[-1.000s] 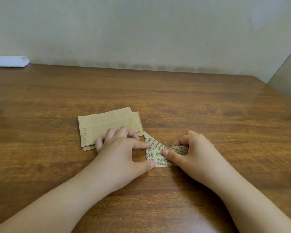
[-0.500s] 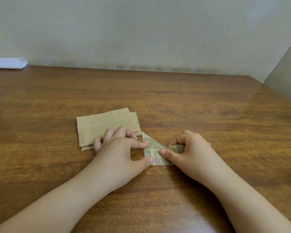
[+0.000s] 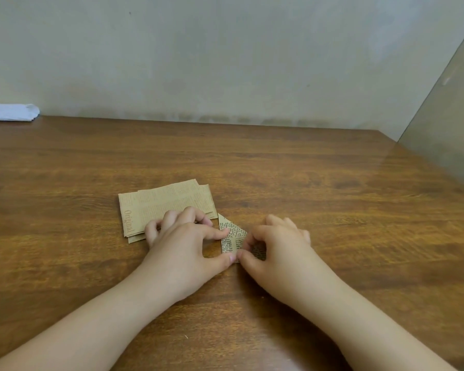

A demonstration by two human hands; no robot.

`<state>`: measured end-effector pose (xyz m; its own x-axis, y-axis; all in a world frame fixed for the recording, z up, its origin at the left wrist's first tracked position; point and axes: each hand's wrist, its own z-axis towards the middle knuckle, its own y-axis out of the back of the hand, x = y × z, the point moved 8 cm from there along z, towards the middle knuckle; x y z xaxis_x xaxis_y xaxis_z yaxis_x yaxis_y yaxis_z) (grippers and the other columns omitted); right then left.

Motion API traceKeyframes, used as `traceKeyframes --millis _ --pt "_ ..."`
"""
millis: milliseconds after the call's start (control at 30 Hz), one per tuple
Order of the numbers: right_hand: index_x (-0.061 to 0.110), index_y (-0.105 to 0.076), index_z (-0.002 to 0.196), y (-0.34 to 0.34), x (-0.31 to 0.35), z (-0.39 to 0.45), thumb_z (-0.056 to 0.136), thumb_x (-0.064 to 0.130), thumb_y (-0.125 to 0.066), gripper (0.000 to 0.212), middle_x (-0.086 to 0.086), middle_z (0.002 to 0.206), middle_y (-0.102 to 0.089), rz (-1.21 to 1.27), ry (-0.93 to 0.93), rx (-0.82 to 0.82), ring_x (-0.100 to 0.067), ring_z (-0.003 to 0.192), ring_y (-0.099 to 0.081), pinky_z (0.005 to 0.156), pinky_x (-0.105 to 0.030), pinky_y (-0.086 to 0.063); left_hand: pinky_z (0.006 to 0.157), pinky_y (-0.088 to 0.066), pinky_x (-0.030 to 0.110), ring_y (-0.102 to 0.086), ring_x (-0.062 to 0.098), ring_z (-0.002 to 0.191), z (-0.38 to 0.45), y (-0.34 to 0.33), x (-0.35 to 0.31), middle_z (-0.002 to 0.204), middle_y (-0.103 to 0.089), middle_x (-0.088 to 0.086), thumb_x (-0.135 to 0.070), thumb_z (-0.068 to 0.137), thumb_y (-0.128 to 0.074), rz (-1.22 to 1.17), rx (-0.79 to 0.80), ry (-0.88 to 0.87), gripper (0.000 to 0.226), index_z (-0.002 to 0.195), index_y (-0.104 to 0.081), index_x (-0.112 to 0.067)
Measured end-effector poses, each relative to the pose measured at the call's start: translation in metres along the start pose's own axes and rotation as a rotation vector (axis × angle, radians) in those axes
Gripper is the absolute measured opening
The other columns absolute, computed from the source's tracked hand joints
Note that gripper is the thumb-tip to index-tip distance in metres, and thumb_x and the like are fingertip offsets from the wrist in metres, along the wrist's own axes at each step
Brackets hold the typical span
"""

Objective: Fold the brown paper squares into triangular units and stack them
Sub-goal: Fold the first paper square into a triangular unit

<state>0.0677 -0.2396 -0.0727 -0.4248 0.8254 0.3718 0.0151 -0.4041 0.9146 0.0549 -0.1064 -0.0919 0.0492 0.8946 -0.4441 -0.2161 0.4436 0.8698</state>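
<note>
A small brown newsprint paper piece (image 3: 232, 234), partly folded into a pointed shape, lies on the wooden table (image 3: 306, 196) between both hands. My left hand (image 3: 184, 243) presses its left edge with the index fingertip and its near corner with the thumb. My right hand (image 3: 275, 246) covers the piece's right side, thumb and curled fingers pinching it there. A pile of flat brown newsprint paper squares (image 3: 161, 203) lies just left and behind; the curled fingers of my left hand rest on its near edge.
A folded white cloth or paper (image 3: 10, 112) sits at the table's far left by the grey wall. A grey panel (image 3: 445, 124) stands along the table's right side.
My right hand has slid left over the folded piece, bringing its right flap in, so the piece looks narrower. The left hand keeps pressing in place.
</note>
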Motion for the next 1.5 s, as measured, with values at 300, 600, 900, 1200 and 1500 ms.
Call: traceKeyframes --millis 300,600,900,1200,1500 --pt "0.030 -0.064 0.071 0.006 -0.024 -0.007 0.082 0.046 -0.062 0.020 0.011 0.078 -0.048 0.020 -0.159 -0.039 -0.011 0.097 -0.037 0.086 -0.032 -0.023 0.102 -0.008 0.031 -0.024 0.000 0.108 -0.001 0.000 0.000 0.108 -0.038 -0.025 -0.068 0.075 -0.058 0.025 -0.011 0.009 0.044 0.116 -0.059 -0.052" --pt "0.022 -0.069 0.070 0.026 -0.062 -0.016 0.083 0.039 -0.063 0.021 0.012 0.078 -0.059 0.016 -0.301 0.000 -0.013 0.100 -0.041 0.082 -0.032 -0.021 0.104 -0.007 0.033 -0.024 0.001 0.108 -0.002 0.000 0.000 0.108 -0.039 -0.025 -0.066 0.075 -0.060 0.008 0.004 0.021 0.043 0.115 -0.060 -0.050" --pt "0.026 -0.059 0.070 0.044 -0.048 -0.017 0.081 0.027 -0.067 0.014 0.010 0.078 -0.049 0.166 -0.093 -0.185 -0.007 0.083 -0.047 0.076 -0.019 -0.036 0.105 -0.009 0.034 -0.027 0.003 0.111 -0.001 0.000 -0.002 0.110 -0.039 -0.024 -0.065 0.076 -0.060 0.005 0.020 0.024 0.043 0.116 -0.060 -0.050" --pt "0.029 -0.053 0.077 -0.001 -0.002 0.000 0.085 0.034 -0.058 0.011 0.013 0.071 -0.049 0.079 0.085 -0.066 -0.011 0.084 -0.047 0.086 -0.030 -0.037 0.107 -0.010 0.035 -0.025 0.002 0.109 -0.002 0.000 -0.002 0.109 -0.038 -0.025 -0.066 0.076 -0.059 0.013 0.009 0.021 0.043 0.116 -0.059 -0.052" --pt "0.033 -0.052 0.071 0.025 -0.051 -0.020 0.087 0.039 -0.059 0.018 0.013 0.076 -0.051 -0.019 -0.098 -0.022 -0.008 0.089 -0.040 0.091 -0.029 -0.024 0.108 -0.010 0.036 -0.026 0.004 0.113 -0.001 -0.001 0.000 0.112 -0.037 -0.024 -0.066 0.079 -0.056 0.027 0.049 0.027 0.045 0.121 -0.056 -0.050"
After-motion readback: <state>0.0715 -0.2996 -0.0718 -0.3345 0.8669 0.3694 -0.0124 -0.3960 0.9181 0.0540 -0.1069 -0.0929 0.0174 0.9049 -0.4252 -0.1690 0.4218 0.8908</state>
